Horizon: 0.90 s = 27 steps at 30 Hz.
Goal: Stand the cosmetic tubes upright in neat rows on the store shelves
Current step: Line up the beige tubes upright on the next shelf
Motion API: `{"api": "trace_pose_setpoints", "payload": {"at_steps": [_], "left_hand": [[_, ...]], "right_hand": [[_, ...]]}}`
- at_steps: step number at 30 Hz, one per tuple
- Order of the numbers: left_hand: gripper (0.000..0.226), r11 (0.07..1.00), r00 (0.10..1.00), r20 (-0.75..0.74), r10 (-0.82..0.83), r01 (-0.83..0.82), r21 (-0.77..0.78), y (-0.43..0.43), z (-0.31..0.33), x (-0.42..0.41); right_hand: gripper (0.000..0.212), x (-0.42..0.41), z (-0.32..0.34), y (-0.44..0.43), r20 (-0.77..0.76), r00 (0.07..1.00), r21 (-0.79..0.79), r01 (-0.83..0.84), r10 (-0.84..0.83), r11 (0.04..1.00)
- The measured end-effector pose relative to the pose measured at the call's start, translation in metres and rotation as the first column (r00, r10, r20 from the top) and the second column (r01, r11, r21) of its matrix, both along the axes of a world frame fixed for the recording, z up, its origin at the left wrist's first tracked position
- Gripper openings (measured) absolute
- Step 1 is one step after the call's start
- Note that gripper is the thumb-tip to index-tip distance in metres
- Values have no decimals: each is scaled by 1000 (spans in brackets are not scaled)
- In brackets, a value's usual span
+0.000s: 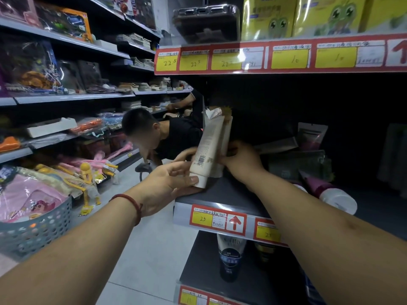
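Lower shelf: one dark tube (230,258) stands upright, cap down. Left hand (169,181), red cord (132,203) at the wrist, pinches the cap end of a cream tube (208,150), which leans right at the middle shelf's (231,190) front corner. Right hand (242,160) curls round a second cream tube (228,133) just behind, touching the first. Further right, a pink tube (326,192) lies flat on that shelf. Beyond, a person (176,135) crouches in the aisle.

Bare left hand (167,183) and right hand (240,159), forearms (72,249) bare too. Thin red cord bracelet (134,205) snug round left wrist, single loop.
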<state>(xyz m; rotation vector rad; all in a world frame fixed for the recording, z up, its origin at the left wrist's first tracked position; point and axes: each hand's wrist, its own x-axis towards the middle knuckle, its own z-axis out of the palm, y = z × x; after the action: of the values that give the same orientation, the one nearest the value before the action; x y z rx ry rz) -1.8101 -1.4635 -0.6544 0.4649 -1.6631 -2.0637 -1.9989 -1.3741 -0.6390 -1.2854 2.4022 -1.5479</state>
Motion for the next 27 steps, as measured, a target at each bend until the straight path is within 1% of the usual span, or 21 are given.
{"api": "trace_pose_setpoints", "payload": {"at_steps": [3, 5, 7, 9, 11, 13, 14, 17, 19, 22, 24, 25, 27], "left_hand": [[41, 1000, 1000, -13, 13, -13, 4, 5, 3, 3], [40, 1000, 999, -27, 27, -26, 14, 8, 3, 4], [40, 1000, 999, -34, 22, -22, 20, 10, 3, 5], [40, 1000, 999, -31, 19, -18, 10, 13, 4, 6], [40, 1000, 1000, -26, 15, -15, -16, 17, 7, 8], [42, 998, 1000, -17, 16, -17, -62, 21, 11, 10], [44, 997, 1000, -14, 23, -24, -79, 22, 13, 11], [48, 998, 999, -30, 18, -20, -66, 29, 22, 10], [50, 997, 999, -28, -26, 23, -76, 37, 29, 7], [58, 977, 994, 29, -108, 112, -181, 47, 34, -1], [65, 942, 986, 101, -132, 157, -296, 56, 33, -9], [65, 922, 985, 130, -116, 155, -355, 62, 31, -15], [61, 882, 988, 154, -29, 98, -460, 74, 28, -28]], "right_hand": [[46, 2, 1, 3, 26, 999, 13, -22, 21, 1000], [46, 4, 2, 7, 35, 999, 7, -17, 17, 1000], [39, 7, 6, 13, 15, 1000, -36, 14, -14, 999], [27, 11, 12, 19, 28, 999, -116, 18, -14, 993], [18, 15, 20, 24, 154, 982, -183, -78, 107, 980], [16, 21, 28, 30, 308, 909, -205, -225, 281, 953], [19, 25, 32, 36, 354, 870, -197, -290, 344, 936], [33, 29, 41, 55, 425, 770, -165, -451, 476, 877], [35, 29, 46, 67, 437, 729, -153, -517, 527, 842], [36, 27, 51, 85, 420, 732, -144, -530, 537, 836], [38, 23, 53, 96, 390, 772, -98, -507, 501, 857], [41, 20, 52, 99, 365, 806, -62, -479, 466, 876], [44, 16, 50, 107, 323, 867, -14, -396, 379, 918]]}}
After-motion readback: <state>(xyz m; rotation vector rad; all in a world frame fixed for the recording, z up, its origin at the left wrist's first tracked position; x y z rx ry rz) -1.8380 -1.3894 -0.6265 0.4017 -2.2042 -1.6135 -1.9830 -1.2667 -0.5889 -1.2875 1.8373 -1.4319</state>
